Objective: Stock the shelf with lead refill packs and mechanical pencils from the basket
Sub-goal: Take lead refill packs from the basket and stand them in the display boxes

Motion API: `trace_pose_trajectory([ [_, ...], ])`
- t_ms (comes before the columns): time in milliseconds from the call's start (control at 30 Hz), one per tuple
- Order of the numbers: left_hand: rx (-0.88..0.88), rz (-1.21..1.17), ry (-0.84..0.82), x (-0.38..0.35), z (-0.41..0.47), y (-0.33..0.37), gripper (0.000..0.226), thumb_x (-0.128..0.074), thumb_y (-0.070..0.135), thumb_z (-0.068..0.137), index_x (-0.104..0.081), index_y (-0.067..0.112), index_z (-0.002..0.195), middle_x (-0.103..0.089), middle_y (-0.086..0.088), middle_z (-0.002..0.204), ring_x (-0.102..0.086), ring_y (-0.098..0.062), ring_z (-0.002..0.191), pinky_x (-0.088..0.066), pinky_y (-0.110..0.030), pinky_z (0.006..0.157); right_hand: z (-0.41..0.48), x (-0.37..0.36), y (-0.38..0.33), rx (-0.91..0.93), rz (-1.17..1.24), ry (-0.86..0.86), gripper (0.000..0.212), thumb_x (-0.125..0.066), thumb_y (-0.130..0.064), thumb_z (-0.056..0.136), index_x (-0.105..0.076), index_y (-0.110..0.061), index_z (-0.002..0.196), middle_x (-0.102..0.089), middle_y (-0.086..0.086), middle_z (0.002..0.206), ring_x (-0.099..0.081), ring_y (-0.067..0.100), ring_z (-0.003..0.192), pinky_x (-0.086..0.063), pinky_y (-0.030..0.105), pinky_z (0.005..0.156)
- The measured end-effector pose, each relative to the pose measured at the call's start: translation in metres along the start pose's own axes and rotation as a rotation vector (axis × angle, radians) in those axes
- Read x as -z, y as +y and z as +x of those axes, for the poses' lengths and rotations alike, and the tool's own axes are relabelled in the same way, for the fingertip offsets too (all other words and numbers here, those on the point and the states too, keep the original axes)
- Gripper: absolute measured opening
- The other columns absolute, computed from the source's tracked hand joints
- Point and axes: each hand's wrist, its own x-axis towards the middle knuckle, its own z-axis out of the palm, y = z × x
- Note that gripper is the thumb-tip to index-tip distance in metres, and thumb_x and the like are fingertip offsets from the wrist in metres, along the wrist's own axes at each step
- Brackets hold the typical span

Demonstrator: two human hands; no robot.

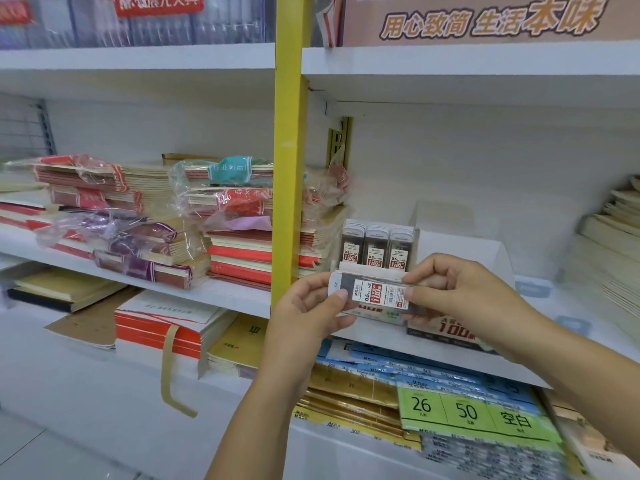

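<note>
A lead refill pack (375,295) with a white cap and a red-and-white label lies sideways between both hands, just in front of the shelf edge. My left hand (304,306) pinches its capped left end, thumb on the front. My right hand (460,292) pinches its right end. Behind them a white display box (460,247) stands on the white shelf (540,306) with three rows of upright lead refill packs (376,245) in its left part. No basket or mechanical pencils are in view.
A yellow upright post (289,174) divides the shelving. Wrapped stacks of notebooks (156,216) fill the left bay. Blue and green paper packs (450,403) lie on the lower shelf. More notebooks (613,244) are stacked at the right edge.
</note>
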Motion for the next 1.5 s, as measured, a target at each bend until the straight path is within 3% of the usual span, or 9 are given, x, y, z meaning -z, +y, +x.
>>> trace_pose_trajectory([
  [133,-0.054,0.049,-0.003,-0.005,0.002,0.003,0.023,-0.066,0.008,0.094,-0.071,0.021,0.113,-0.079,-0.004,0.100,-0.075,-0.019,0.093,-0.059,-0.022,0.072,0.002,-0.003,-0.010,0.151,-0.161,0.034,0.015,-0.076,-0.021,0.081,-0.070,-0.026,0.093,-0.074,-0.006,0.084,-0.069,0.008,0.073,-0.055,0.019,0.063],
  [367,-0.145,0.133,-0.004,-0.012,0.009,0.006,0.026,-0.069,0.014,0.093,-0.072,0.033,0.109,-0.079,0.006,0.097,-0.074,-0.011,0.090,-0.058,-0.020,0.071,0.021,-0.015,-0.025,0.228,-0.310,-0.120,0.050,-0.068,-0.011,0.088,-0.056,-0.045,0.122,-0.068,-0.014,0.089,-0.067,0.003,0.075,-0.055,0.023,0.065],
  [467,-0.250,0.359,0.060,-0.012,0.015,-0.001,0.027,-0.068,0.023,0.094,-0.067,0.043,0.112,-0.073,0.017,0.111,-0.068,-0.005,0.104,-0.057,-0.027,0.088,0.030,-0.001,-0.029,0.242,-0.289,-0.010,0.052,-0.063,-0.008,0.090,-0.053,-0.048,0.120,-0.064,-0.008,0.098,-0.069,0.005,0.078,-0.058,0.023,0.063],
  [600,-0.495,0.973,0.052,-0.010,0.022,-0.013,0.046,-0.057,0.035,0.100,-0.047,0.039,0.144,-0.040,0.022,0.150,-0.026,0.002,0.141,-0.019,-0.018,0.116,0.048,0.031,-0.036,0.377,-0.119,0.321,0.041,-0.069,-0.007,0.086,-0.050,-0.042,0.097,-0.067,-0.002,0.103,-0.072,0.010,0.074,-0.058,0.026,0.062],
  [767,-0.500,1.176,-0.054,-0.012,0.026,-0.035,0.058,-0.046,0.040,0.104,-0.023,0.035,0.157,-0.008,0.015,0.167,0.011,-0.002,0.151,0.007,-0.020,0.115,0.068,0.042,-0.026,0.476,-0.458,0.388,0.039,-0.072,-0.015,0.084,-0.046,-0.042,0.094,-0.066,-0.015,0.085,-0.060,-0.006,0.071,-0.043,0.005,0.058],
  [1000,-0.521,1.177,-0.056,-0.009,0.027,-0.039,0.056,-0.046,0.038,0.104,-0.024,0.034,0.157,-0.009,0.017,0.167,0.010,-0.002,0.152,0.008,-0.015,0.113,0.083,0.029,-0.005,0.423,-0.773,0.301,0.030,-0.069,-0.018,0.085,-0.048,-0.030,0.103,-0.060,-0.014,0.092,-0.057,0.003,0.083,-0.048,0.023,0.065],
  [1167,-0.518,1.155,-0.077,-0.008,0.027,-0.040,0.058,-0.047,0.038,0.104,-0.022,0.038,0.156,-0.005,0.023,0.165,0.014,0.004,0.149,0.014,-0.004,0.105,0.095,0.032,0.003,0.365,-0.901,0.328,0.012,-0.068,-0.029,0.086,-0.064,-0.027,0.098,-0.055,-0.007,0.102,-0.041,0.009,0.099,-0.034,0.025,0.077],
  [1367,-0.521,1.127,-0.087,-0.009,0.025,-0.037,0.057,-0.048,0.035,0.104,-0.025,0.039,0.155,-0.002,0.026,0.163,0.013,0.003,0.150,0.013,-0.003,0.106,0.087,0.033,0.005,0.328,-0.923,0.338,0.028,-0.056,-0.036,0.095,-0.066,-0.028,0.120,-0.048,-0.007,0.104,-0.037,0.010,0.108,-0.032,0.027,0.090],
  [1500,-0.569,1.066,0.016,-0.015,0.003,-0.031,0.051,-0.057,0.024,0.100,-0.043,0.031,0.149,-0.026,0.014,0.161,-0.013,-0.006,0.150,-0.010,-0.015,0.117,0.037,0.032,-0.004,0.461,-0.739,0.415,0.025,-0.051,-0.028,0.097,-0.063,-0.029,0.119,-0.052,-0.016,0.096,-0.045,0.002,0.093,-0.034,0.018,0.084],
])
